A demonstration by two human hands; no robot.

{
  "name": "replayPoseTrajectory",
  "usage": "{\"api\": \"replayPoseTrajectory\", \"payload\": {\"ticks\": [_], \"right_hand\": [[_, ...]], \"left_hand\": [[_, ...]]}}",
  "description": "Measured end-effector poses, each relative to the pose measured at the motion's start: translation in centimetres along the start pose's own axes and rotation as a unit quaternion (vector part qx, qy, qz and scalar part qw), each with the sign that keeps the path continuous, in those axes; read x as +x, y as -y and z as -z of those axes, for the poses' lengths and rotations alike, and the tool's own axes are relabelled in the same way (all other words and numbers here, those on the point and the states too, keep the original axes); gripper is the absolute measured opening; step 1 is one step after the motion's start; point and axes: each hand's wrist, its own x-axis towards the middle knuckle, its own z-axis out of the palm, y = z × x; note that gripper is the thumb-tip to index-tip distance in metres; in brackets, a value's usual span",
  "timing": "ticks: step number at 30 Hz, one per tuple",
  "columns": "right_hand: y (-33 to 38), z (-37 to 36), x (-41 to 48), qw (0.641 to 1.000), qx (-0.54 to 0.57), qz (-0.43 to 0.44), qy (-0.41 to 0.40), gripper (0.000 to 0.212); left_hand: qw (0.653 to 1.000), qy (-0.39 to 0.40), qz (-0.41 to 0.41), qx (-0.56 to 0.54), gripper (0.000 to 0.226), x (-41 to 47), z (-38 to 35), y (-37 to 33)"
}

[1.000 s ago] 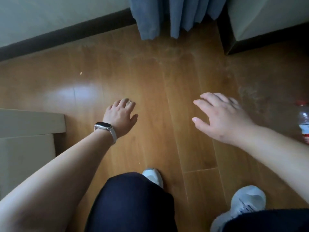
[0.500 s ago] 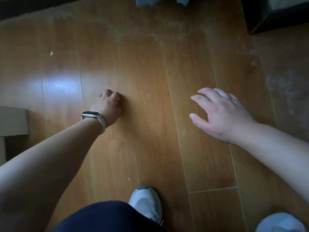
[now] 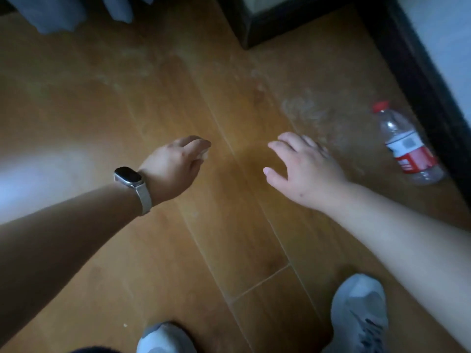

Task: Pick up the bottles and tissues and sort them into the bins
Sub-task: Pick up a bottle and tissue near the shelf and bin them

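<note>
Head view: I see bottle [image 3: 405,143] flat on floor [image 3: 229,225], cap away, axis near-far; left grip [image 3: 175,166] pinches whitish scrap [image 3: 204,155]; right grip [image 3: 303,169] spread, empty.

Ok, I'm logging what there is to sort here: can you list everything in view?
bottle: one, clear with red cap and red-and-white label, lying on the floor at the right, near the skirting board
tissue: one small whitish scrap, pinched in the left hand; too small to be sure it is tissue
curtain: one, blue-grey, top left
skirting board: one, dark, along the right wall
floor: brown wood planks, under everything
bins: none in view
watch: one, dark face, pale strap, left wrist
shoes: two, grey-white, bottom edge
left hand: centre left, fingers curled
right hand: centre right, fingers spread, holding nothing
</note>
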Motion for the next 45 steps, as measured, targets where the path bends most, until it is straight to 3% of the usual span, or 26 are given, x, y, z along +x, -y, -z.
{"api": "replayPoseTrajectory", "payload": {"ticks": [14, 22, 26, 33, 45], "right_hand": [[-22.8, -4.0, -6.2, 0.966, -0.018, -0.250, -0.071, 0.067], [-28.1, -4.9, -3.7, 0.939, -0.022, -0.319, -0.129, 0.075], [-29.6, -4.3, -2.4, 0.929, 0.007, -0.355, -0.102, 0.068], [-27.0, -3.2, -2.8, 0.930, 0.071, -0.346, -0.097, 0.063], [-7.4, 8.4, -9.8, 0.936, 0.254, -0.224, -0.097, 0.062]], "left_hand": [[0.992, 0.052, -0.101, -0.055, 0.031, 13.5, -8.8, -14.7], [0.993, 0.032, -0.046, -0.102, 0.032, 14.7, -10.8, -16.3], [0.992, 0.036, -0.034, -0.117, 0.038, 14.0, -10.8, -15.6], [0.992, 0.017, 0.024, -0.122, 0.043, 12.7, -8.2, -15.4], [0.951, -0.064, 0.255, -0.164, 0.035, -1.1, 6.7, -19.9]]}}
